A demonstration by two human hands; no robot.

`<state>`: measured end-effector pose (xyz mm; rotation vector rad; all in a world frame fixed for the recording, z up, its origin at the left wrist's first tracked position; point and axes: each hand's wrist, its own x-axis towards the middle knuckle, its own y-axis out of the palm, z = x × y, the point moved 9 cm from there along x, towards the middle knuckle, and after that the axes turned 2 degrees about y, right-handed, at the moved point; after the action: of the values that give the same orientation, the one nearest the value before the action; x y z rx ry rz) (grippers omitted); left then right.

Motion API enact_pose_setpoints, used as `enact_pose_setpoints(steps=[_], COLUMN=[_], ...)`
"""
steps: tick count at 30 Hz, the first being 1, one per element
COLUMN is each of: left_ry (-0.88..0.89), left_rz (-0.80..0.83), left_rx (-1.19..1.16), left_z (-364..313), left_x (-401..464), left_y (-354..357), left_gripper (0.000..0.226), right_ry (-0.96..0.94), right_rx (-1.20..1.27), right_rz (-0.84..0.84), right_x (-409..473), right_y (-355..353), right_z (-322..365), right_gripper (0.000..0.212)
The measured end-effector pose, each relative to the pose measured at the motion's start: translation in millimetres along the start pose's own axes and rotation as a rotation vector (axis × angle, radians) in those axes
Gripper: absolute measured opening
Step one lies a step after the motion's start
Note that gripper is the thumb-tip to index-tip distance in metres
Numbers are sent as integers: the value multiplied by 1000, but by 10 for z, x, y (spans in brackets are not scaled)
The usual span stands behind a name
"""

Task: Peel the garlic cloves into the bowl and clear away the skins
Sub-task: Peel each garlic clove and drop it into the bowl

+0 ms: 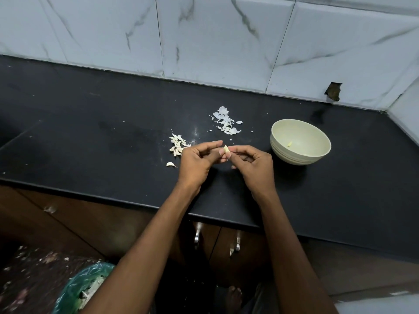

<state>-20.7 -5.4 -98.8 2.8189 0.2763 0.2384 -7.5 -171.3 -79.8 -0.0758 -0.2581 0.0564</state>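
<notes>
A garlic clove (226, 148) sits pinched between the fingertips of both hands above the black counter (113, 143), just left of the bowl (300, 141). Its long axis runs roughly upright in the picture, the narrow tip pointing away from the person, toward the wall. The left hand (199, 158) curls its thumb and fingers round the clove's left side; the right hand (254, 163) pinches it from the right, the other fingers folded under.

The bowl is pale green and stands upright on the counter, apart from the right hand. Inside lies one small yellowish piece of garlic (289, 144) near the bottom; whether more lies there cannot be told.

Left of the hands a cluster of unpeeled cloves (178, 145) lies on the counter, partly hidden by the left hand, with a single clove (171, 164) apart from it, nearer the counter's front edge. Beyond the hands, a loose heap of papery skins (225, 121) is scattered toward the wall.

The wall is white marble-patterned tile (215, 37). Below the counter, at lower left, a bin with a green plastic liner (86, 284) holds pale scraps. No writing is legible anywhere.
</notes>
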Motion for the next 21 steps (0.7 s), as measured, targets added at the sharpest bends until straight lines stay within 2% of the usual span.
enact_pose_setpoints(steps=[3,10,21], left_ry=[15,76,69], left_rz=[-4,-17,32], left_rx=[32,94,68], left_z=[-16,-91,-75], left_x=[-12,-41,-31], left_y=[-9,-19,25], left_gripper=[34,17,19], right_ry=[-4,-11,147], right_rx=[-13,34,237], right_rz=[-17,1,76], right_x=[2,-20,-3], right_y=[-7,19,18], right_z=[3,39,-46], right_gripper=[13,11,10])
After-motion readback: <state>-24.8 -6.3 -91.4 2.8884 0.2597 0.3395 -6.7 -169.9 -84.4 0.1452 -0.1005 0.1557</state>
